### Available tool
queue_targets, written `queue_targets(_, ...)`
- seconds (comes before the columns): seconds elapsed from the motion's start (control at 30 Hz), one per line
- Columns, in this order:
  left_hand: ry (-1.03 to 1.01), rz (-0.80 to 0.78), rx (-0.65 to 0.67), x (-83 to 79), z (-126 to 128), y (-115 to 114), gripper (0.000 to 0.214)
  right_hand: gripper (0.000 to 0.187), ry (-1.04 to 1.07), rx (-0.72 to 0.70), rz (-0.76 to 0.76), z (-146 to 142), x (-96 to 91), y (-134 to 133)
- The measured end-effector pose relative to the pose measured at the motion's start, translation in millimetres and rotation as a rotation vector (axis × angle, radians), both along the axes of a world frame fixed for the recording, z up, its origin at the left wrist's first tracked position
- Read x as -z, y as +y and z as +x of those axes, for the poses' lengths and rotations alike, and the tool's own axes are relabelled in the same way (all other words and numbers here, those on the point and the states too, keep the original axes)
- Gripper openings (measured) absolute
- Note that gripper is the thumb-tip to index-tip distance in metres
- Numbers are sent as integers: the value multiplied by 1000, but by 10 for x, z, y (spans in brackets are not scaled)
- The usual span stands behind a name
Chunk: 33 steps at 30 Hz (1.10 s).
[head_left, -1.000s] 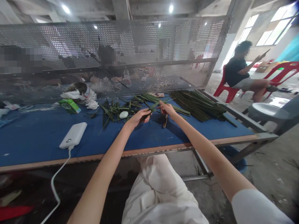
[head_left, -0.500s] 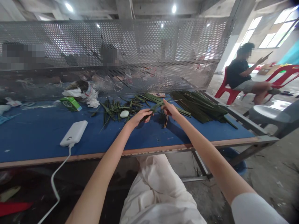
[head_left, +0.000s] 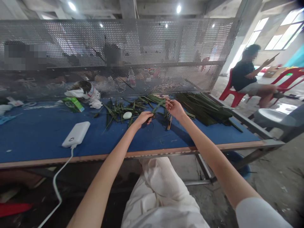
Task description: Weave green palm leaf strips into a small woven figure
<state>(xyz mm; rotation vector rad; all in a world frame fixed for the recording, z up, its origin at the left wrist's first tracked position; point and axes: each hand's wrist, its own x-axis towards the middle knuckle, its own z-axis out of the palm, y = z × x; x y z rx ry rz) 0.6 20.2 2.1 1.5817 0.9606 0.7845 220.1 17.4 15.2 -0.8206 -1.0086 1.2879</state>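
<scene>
My left hand [head_left: 143, 118] is closed around the lower end of a green palm leaf strip [head_left: 157, 107], just above the blue tabletop. From there the strip slants up to the right, as far as the fingertips of my right hand [head_left: 175, 109]. Those fingers are curled in a pinch at its upper end, partly hidden by the hand itself. Below the right hand, a narrow light-brown tool or stick [head_left: 169, 123] stands out against the table. Cut leaf pieces [head_left: 114, 110] lie in a loose heap left of my hands, with a white egg-shaped object [head_left: 127, 115] at its front.
Long palm leaves [head_left: 201, 109] are stacked at the right. A white power bank [head_left: 76, 134] with a cable, a green box [head_left: 73, 104] and crumpled packaging [head_left: 91, 95] sit left. A perforated metal screen [head_left: 152, 57] borders the back. A seated person [head_left: 248, 69] is at far right.
My right hand's index finger, stretched along the strip before, has curled in with the others, and the wrist has turned. The left hand stays nearly in place; the view has shifted slightly.
</scene>
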Motion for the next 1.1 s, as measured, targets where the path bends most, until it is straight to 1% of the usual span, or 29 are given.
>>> queue_targets(0.1,8,32,-109,29,8,23,20,17,152,-156,6,-33,-42,-47)
queue_targets(0.17,-8,55,-143,39,6,40,21,16,124,-230,-35,-78,-41,-90)
queue_targets(0.27,-28,84,-192,38,6,52,22,7,58,-354,-85,-177,-6,-147)
queue_targets(0.3,-40,82,-193,35,12,47,22,5,47,-391,-91,-214,10,-163)
queue_targets(0.37,-77,59,-163,22,35,21,21,9,35,-423,-94,-287,37,-189)
queue_targets(0.43,-117,15,-108,2,70,-25,18,9,4,-411,-103,-345,55,-212)
queue_targets(0.5,-131,-44,-58,-23,101,-76,11,9,-49,-390,-116,-379,64,-230)
queue_targets(0.53,-131,-77,-57,-36,111,-98,7,10,-81,-384,-114,-385,68,-238)
queue_targets(0.57,-127,-102,-70,-46,116,-114,7,12,-111,-379,-102,-386,72,-245)
queue_targets(0.67,-97,-115,-82,-58,109,-123,14,18,-173,-314,-16,-369,97,-250)
queue_targets(0.8,-105,-76,-28,-31,98,-101,21,26,-303,-116,115,-362,146,-234)
queue_targets(0.87,-133,-61,3,-23,107,-108,25,29,-358,-61,167,-375,162,-229)
queue_targets(1.0,-181,-60,72,-40,134,-146,30,31,-411,6,188,-411,163,-239)
queue_targets(1.1,-207,-99,95,-44,139,-149,36,29,-440,65,193,-422,158,-242)
